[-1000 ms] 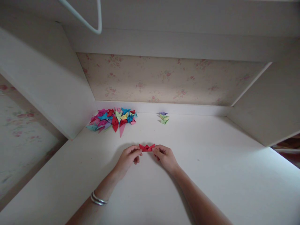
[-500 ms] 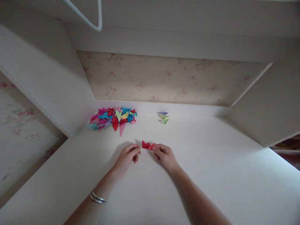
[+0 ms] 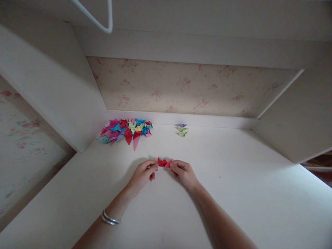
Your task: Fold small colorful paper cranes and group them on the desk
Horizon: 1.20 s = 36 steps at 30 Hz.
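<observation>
A small red folded-paper piece [image 3: 164,163] with pointed tips, shaped like a little boat, is held just above the white desk. My left hand [image 3: 145,173] pinches its left end between thumb and forefinger. At the opposite end, my right hand [image 3: 183,172] grips the paper the same way. Beyond my hands, toward the back left, lies a pile of origami pieces [image 3: 120,130] in pink, red, blue, yellow, green and purple. A short column of purple and green folded pieces [image 3: 182,130] sits at the back, a little right of centre.
The white desk [image 3: 246,193] is bounded by a left side panel [image 3: 59,83], a right side panel [image 3: 298,117] and a flower-patterned back wall [image 3: 171,86]. A shelf [image 3: 181,48] overhangs the back. A white cable or tube [image 3: 95,22] hangs at upper left.
My left hand let go of the red paper half a second ago and now pinches its left end again. My right hand has kept its hold throughout.
</observation>
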Each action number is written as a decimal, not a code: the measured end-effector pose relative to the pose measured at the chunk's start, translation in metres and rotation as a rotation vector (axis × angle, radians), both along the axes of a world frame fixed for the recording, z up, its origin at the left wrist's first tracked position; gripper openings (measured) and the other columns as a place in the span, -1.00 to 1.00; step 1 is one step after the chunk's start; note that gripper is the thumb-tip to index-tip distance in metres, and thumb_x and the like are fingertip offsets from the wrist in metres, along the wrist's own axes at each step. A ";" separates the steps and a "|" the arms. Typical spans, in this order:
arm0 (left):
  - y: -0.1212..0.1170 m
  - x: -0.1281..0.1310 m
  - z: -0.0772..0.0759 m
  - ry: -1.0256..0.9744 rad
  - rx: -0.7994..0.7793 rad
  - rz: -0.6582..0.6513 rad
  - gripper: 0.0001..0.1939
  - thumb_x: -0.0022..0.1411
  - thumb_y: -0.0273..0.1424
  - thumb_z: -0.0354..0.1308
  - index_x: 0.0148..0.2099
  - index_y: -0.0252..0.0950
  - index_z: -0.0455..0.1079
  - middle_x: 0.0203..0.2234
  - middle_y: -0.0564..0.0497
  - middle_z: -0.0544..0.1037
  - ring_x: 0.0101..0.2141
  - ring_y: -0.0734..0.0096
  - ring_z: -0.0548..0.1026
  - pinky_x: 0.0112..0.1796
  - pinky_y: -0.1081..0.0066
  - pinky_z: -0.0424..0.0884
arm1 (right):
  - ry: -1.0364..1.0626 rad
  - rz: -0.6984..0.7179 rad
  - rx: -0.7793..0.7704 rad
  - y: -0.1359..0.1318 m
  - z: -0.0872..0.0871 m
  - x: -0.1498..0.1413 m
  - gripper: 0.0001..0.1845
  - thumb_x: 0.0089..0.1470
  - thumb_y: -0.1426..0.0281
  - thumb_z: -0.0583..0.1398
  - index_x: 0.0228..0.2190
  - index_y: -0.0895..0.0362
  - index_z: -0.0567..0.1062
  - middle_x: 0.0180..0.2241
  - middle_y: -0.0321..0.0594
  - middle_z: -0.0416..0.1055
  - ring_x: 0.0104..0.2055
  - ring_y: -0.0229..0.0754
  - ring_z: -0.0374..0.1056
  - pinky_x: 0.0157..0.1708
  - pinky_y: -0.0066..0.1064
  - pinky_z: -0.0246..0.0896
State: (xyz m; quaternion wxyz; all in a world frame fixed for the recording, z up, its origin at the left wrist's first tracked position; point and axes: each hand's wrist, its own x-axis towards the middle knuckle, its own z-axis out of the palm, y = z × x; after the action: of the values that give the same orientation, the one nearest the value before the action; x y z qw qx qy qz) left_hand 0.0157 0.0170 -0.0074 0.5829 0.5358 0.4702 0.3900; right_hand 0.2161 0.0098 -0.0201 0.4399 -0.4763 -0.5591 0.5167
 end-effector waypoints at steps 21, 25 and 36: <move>-0.001 0.000 0.004 0.033 -0.007 -0.031 -0.71 0.14 -0.18 0.15 -0.29 -0.33 0.42 -0.58 0.12 0.34 -0.59 0.54 0.29 -0.57 0.52 0.21 | -0.038 -0.029 -0.009 0.001 -0.001 0.000 -0.66 0.08 0.13 0.18 -0.43 0.18 0.52 -0.60 -0.33 0.28 -0.55 -0.31 0.12 -0.52 -0.42 -0.03; -0.001 0.000 0.004 0.005 -0.019 -0.023 -0.69 0.14 -0.15 0.15 -0.32 -0.34 0.41 -0.51 0.08 0.38 -0.59 0.55 0.30 -0.58 0.52 0.21 | -0.033 -0.032 -0.013 0.000 0.000 0.000 -0.64 0.06 0.11 0.19 -0.42 0.18 0.52 -0.59 -0.31 0.30 -0.55 -0.31 0.12 -0.51 -0.42 -0.02; -0.002 0.001 0.008 0.026 -0.013 -0.022 -0.70 0.13 -0.15 0.15 -0.35 -0.32 0.39 -0.58 0.12 0.35 -0.60 0.54 0.28 -0.57 0.51 0.20 | -0.055 -0.042 -0.016 -0.002 0.003 -0.001 -0.62 0.05 0.09 0.18 -0.44 0.18 0.51 -0.59 -0.32 0.30 -0.55 -0.31 0.12 -0.52 -0.43 -0.01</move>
State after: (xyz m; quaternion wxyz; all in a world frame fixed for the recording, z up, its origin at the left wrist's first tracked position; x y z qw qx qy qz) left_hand 0.0166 0.0155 0.0003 0.5845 0.5420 0.4745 0.3735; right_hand 0.2153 0.0079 -0.0170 0.4313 -0.5054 -0.5567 0.4987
